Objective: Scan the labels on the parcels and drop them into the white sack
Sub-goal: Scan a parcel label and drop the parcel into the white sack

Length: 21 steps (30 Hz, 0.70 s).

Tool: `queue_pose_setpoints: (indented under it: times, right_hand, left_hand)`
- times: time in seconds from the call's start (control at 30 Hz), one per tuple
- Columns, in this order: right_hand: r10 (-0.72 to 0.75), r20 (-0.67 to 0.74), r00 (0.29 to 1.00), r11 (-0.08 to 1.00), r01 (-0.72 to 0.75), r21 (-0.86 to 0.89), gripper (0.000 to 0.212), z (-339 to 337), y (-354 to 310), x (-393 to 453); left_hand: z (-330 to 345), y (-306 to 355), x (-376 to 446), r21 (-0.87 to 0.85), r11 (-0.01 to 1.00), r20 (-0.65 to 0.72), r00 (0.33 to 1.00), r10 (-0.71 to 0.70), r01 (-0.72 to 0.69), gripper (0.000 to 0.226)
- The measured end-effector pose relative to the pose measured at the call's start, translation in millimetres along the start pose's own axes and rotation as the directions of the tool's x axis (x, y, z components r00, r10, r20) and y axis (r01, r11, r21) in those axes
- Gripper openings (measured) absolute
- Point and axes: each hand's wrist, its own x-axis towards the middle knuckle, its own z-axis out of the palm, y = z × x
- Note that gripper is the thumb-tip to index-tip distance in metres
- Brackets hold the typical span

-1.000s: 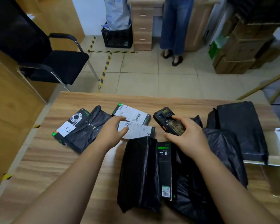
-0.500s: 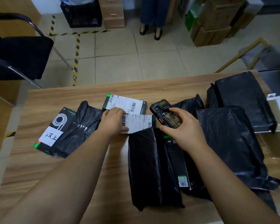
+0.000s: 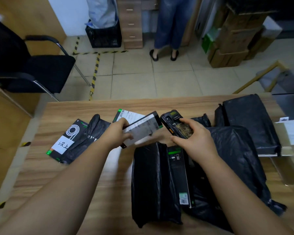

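The labelled parcel (image 3: pixel 143 128) has come up off the tabletop (image 3: pixel 92 175), tilted in the left hand (image 3: pixel 116 134), which grips its near end. Just beside it, the right hand (image 3: pixel 193 139) clasps the scanner (image 3: pixel 174 123). With that slant, the barcode may misread.

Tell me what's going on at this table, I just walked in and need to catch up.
A person is scanning parcels. The left hand holds a labelled box lifted off the wooden table, tilted toward the handheld scanner gripped in the right hand. More black parcels, like the bagged one in front, lie waiting. No white sack is clearly identifiable.
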Motion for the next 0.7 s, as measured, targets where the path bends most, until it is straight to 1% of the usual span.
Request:
queue_pose_setpoints:
  times: [0.07, 0.1, 0.17, 0.27, 0.3, 0.33, 0.47, 0.6, 0.7]
  right_hand:
    - [-0.033, -0.019, 0.999, 0.999, 0.033, 0.035, 0.064, -9, -9, 6]
    - [-0.059, -0.025, 0.998, 0.997, 0.061, 0.056, 0.064, -14, -15, 9]
    - [-0.115, -0.018, 0.993, 0.989, 0.117, 0.093, 0.063, -26, -30, 15]
    - [-0.187, 0.009, 0.982, 0.974, 0.185, 0.133, 0.064, -49, -55, 21]
    - [-0.206, 0.022, 0.978, 0.969, 0.201, 0.141, 0.064, -56, -64, 21]
    - [-0.225, 0.035, 0.974, 0.965, 0.219, 0.142, 0.064, -63, -73, 21]
    - [-0.300, 0.101, 0.949, 0.950, 0.288, 0.118, 0.064, -78, -101, 11]
    - [-0.346, 0.204, 0.916, 0.938, 0.341, 0.064, 0.065, -78, -119, -6]
    - [-0.358, 0.251, 0.899, 0.933, 0.353, 0.065, 0.064, -78, -127, -19]
  left_hand:
    - [-14, 16, -8, -0.213, 0.977, -0.107, 0.994, -0.023, 0.000, 0.029]
    - [-21, 25, -13, -0.338, 0.941, -0.143, 0.989, -0.044, -0.007, 0.030]
    - [-36, 44, -22, -0.528, 0.849, -0.212, 0.974, -0.086, -0.040, 0.031]
    - [-58, 67, -38, -0.726, 0.680, -0.323, 0.926, -0.197, -0.109, 0.020]
    - [-64, 72, -43, -0.761, 0.636, -0.351, 0.907, -0.233, -0.131, 0.019]
    - [-70, 77, -50, -0.775, 0.614, -0.377, 0.890, -0.258, -0.151, 0.019]
    - [-89, 86, -77, -0.792, 0.572, -0.449, 0.838, -0.312, -0.212, 0.020]
    - [-99, 87, -101, -0.794, 0.564, -0.489, 0.790, -0.371, -0.226, 0.023]
    - [-105, 90, -111, -0.791, 0.558, -0.520, 0.756, -0.399, -0.249, 0.026]
